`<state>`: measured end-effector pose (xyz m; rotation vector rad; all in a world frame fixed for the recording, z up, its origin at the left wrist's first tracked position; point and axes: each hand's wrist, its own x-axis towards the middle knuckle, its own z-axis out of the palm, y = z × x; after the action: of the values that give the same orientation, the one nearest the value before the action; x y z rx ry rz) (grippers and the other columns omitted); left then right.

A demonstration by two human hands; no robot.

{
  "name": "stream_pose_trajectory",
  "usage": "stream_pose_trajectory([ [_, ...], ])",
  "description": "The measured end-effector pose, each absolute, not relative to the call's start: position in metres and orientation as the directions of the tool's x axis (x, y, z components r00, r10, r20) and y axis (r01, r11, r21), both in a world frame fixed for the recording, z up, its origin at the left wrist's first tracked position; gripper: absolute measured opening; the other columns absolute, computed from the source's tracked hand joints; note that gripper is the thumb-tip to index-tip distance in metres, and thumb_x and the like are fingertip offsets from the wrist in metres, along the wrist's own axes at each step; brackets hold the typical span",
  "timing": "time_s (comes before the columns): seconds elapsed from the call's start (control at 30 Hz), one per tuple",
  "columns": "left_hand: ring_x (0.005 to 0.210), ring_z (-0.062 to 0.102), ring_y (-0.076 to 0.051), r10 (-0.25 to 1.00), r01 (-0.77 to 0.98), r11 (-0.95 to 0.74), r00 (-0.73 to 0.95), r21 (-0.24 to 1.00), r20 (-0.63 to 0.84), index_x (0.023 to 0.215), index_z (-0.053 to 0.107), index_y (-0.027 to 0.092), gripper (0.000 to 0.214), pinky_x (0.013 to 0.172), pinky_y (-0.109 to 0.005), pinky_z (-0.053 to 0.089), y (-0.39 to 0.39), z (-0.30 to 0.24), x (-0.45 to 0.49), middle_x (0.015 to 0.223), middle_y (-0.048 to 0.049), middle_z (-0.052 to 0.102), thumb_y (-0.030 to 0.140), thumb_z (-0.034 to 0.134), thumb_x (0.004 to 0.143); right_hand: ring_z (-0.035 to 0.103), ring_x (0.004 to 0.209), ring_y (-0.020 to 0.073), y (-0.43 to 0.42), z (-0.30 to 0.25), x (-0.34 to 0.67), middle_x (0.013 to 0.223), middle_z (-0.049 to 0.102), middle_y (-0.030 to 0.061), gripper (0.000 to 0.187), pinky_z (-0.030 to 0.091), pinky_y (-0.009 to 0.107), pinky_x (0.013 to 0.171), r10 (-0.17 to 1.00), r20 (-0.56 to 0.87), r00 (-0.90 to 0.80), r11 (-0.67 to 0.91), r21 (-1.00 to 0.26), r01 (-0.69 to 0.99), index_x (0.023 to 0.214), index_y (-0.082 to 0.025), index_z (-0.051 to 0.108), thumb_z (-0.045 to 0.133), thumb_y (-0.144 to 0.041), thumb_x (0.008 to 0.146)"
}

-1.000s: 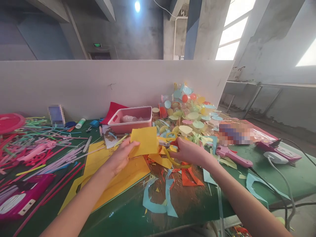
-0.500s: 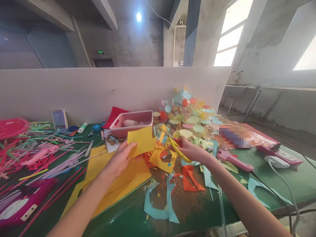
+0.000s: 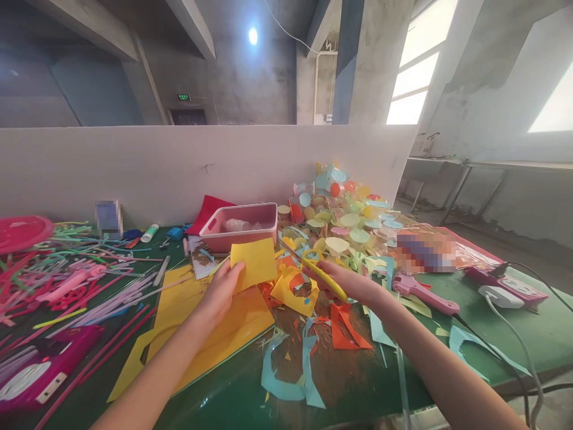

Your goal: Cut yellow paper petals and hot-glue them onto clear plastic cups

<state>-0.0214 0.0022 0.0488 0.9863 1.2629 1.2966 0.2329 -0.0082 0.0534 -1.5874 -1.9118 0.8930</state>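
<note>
Pinched in my left hand [image 3: 227, 282] is a squarish piece of yellow paper [image 3: 254, 260], held up above larger yellow sheets [image 3: 224, 334] on the table. My right hand [image 3: 333, 280] grips scissors [image 3: 323, 278] with yellow handles, their blades pointing up and left, apart from the paper. Below the scissors lies a yellow offcut [image 3: 295, 291] with a round hole. Orange scraps [image 3: 348, 328] and curved light blue scraps [image 3: 286, 388] are scattered nearer to me.
Behind my hands stands a pink bin [image 3: 224, 240] with clear plastic inside. A heap of paper circles [image 3: 353, 219] rises at back right. A pink glue gun [image 3: 425, 295] and a power strip [image 3: 514, 283] with cords lie right. Coloured sticks [image 3: 102, 292] cover the left.
The scissors have turned from pointing more steeply upward to a flatter slant toward the left. My left hand keeps the yellow paper in nearly the same place.
</note>
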Motion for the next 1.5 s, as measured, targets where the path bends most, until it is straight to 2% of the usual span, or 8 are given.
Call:
stream_pose_trajectory([
  [0.17,0.099,0.069,-0.022,0.984,-0.158,0.066,-0.156,0.985,-0.091,0.095,0.065,0.024,0.021,0.066,-0.029,0.061,0.003,0.05,-0.024,0.108,-0.0037,0.072,0.031,0.068,0.075,0.066,0.091,0.021,-0.009,0.052,0.233,0.1,0.07,0.0056,0.04,0.051,0.031,0.077,0.954,-0.007,-0.3,0.157,-0.84,0.519,0.1,-0.021,0.05,0.064,-0.055,0.083],
  [0.37,0.094,0.069,-0.021,0.979,-0.159,0.051,-0.187,0.986,-0.081,0.094,0.064,0.024,0.02,0.064,-0.029,0.061,0.0,0.057,-0.026,0.11,-0.0034,0.07,0.028,0.068,0.074,0.061,0.113,0.027,-0.014,0.054,0.226,0.13,0.06,0.0163,0.055,0.047,0.037,0.092,0.975,0.135,-0.179,0.221,-0.71,0.669,0.119,-0.02,0.04,0.068,-0.048,0.081],
  [0.63,0.098,0.068,-0.022,0.991,-0.049,0.058,-0.115,0.997,-0.063,0.097,0.063,0.024,0.023,0.061,-0.028,0.06,0.002,0.053,-0.027,0.112,-0.0051,0.069,0.033,0.068,0.075,0.061,0.113,0.0302,-0.007,0.052,0.222,0.116,0.068,0.0115,0.04,0.047,0.038,0.087,0.849,0.516,-0.116,0.318,-0.323,0.891,0.115,-0.02,0.052,0.068,-0.037,0.083],
  [0.83,0.105,0.062,-0.023,0.987,0.133,-0.061,-0.141,0.989,0.08,0.104,0.056,0.027,0.027,0.066,-0.031,0.06,0.01,0.042,-0.034,0.117,-0.0057,0.061,0.037,0.063,0.08,0.062,0.111,0.0312,-0.005,0.048,0.224,0.117,0.067,0.0139,0.041,0.046,0.039,0.089,0.797,0.58,-0.168,0.324,-0.177,0.929,0.117,-0.018,0.053,0.069,-0.039,0.084],
  [0.93,0.109,0.057,-0.025,0.86,0.481,-0.327,-0.204,0.813,0.467,0.112,0.052,0.026,0.031,0.086,-0.041,0.056,0.014,0.04,-0.037,0.121,-0.0092,0.055,0.032,0.062,0.083,0.062,0.109,0.0307,-0.005,0.048,0.225,0.116,0.067,0.0137,0.041,0.046,0.039,0.089,0.796,0.58,-0.174,0.314,-0.149,0.938,0.117,-0.018,0.054,0.069,-0.038,0.084],
  [1.07,0.116,0.05,-0.029,0.579,0.79,-0.545,0.11,0.283,0.808,0.121,0.052,0.023,0.033,0.103,-0.047,0.042,0.013,0.052,-0.028,0.12,-0.0125,0.054,0.028,0.057,0.089,0.062,0.109,0.0306,-0.004,0.047,0.226,0.116,0.067,0.0131,0.045,0.045,0.039,0.089,0.789,0.587,-0.181,0.316,-0.136,0.939,0.117,-0.018,0.054,0.071,-0.043,0.083],
  [1.23,0.108,0.05,-0.03,0.544,0.776,-0.63,0.47,-0.032,0.695,0.122,0.059,0.024,0.032,0.098,-0.046,0.042,0.022,0.078,-0.006,0.115,-0.0111,0.059,0.033,0.056,0.092,0.061,0.11,0.0308,-0.003,0.048,0.227,0.116,0.067,0.0132,0.044,0.045,0.039,0.088,0.783,0.59,-0.195,0.338,-0.141,0.93,0.118,-0.019,0.054,0.07,-0.041,0.084],
  [1.5,0.089,0.051,-0.025,0.539,0.693,-0.719,0.597,-0.044,0.594,0.092,0.068,0.023,0.025,0.087,-0.04,0.042,0.05,0.102,0.006,0.092,-0.007,0.065,0.027,0.044,0.097,0.061,0.106,0.0315,-0.001,0.049,0.231,0.115,0.068,0.0132,0.038,0.044,0.041,0.091,0.773,0.603,-0.197,0.325,-0.11,0.939,0.116,-0.02,0.054,0.068,-0.038,0.086],
])
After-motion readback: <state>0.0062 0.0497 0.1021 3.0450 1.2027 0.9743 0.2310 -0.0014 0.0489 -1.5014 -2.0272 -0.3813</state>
